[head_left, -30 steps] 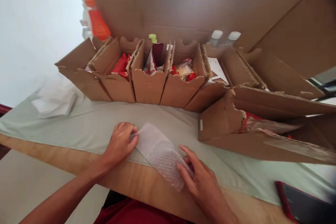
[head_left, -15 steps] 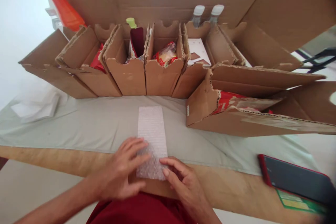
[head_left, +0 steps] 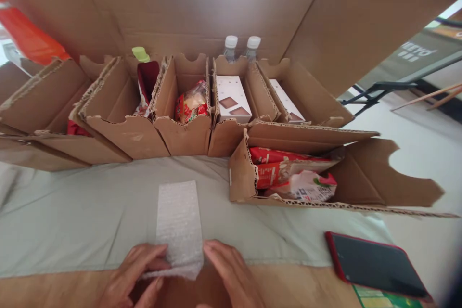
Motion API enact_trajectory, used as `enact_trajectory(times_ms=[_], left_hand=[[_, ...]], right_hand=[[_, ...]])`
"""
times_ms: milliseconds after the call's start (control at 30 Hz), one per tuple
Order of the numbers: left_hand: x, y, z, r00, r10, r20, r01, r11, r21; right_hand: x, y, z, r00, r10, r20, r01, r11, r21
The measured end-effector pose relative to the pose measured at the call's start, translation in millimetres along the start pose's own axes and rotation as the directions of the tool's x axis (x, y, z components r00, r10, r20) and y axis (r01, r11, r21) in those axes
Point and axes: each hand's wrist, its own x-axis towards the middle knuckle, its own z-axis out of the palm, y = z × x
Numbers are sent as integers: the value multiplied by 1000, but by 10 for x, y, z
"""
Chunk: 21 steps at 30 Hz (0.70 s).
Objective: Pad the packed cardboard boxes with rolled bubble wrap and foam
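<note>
A strip of bubble wrap (head_left: 178, 219) lies lengthwise on the grey-green cloth (head_left: 72, 221) at the near edge of the table. My left hand (head_left: 132, 276) pinches its near left corner, fingers closed on the wrap. My right hand (head_left: 231, 274) rests at its near right corner, fingers bent and touching the edge. Both hands are partly cut off by the bottom of the view.
A row of open cardboard bins (head_left: 180, 125) holds snack packets (head_left: 189, 103), white boxes (head_left: 233, 98) and bottles (head_left: 231, 45). A tipped carton (head_left: 325, 178) with red packets lies to the right. A red-cased phone (head_left: 375, 264) lies near right. A tall cardboard wall (head_left: 216, 5) stands behind.
The view has swung right and down. The bubble wrap, first diagonal, now lies straight and away from me, and both hands have drawn back to its near corners.
</note>
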Motion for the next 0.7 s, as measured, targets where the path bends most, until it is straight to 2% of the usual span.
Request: enact_trajectory(times_ms=[67, 167, 300, 400, 467, 500, 567, 633, 700], left_hand=[[-28, 21, 16, 999, -26, -18, 27, 999, 31], [-12, 85, 41, 995, -58, -76, 64, 995, 77], [80, 167, 66, 979, -41, -201, 76, 983, 167], [122, 161, 92, 972, -47, -232, 99, 971, 216], [133, 142, 107, 971, -58, -232, 112, 968, 224], [137, 133, 112, 972, -54, -230, 108, 968, 227], [142, 121, 115, 974, -37, -223, 91, 967, 238], [137, 121, 107, 975, -20, -220, 77, 963, 257], [108, 131, 88, 973, -12, -230, 74, 962, 261]], right_hand=[[151, -16, 24, 996, -68, 57, 71, 997, -43], [303, -94, 176, 999, 12, 38, -10, 999, -49], [333, -177, 309, 996, 46, -75, -54, 993, -109], [277, -221, 253, 982, 48, -180, -81, 980, -180], [231, -257, 189, 983, -12, -184, -30, 974, -225], [213, -276, 166, 986, -57, -155, 17, 969, -246], [195, -301, 153, 992, -128, -23, 116, 951, -287], [203, -295, 184, 982, -146, 117, 177, 932, -318], [228, -256, 230, 975, -136, 179, 192, 917, -349]])
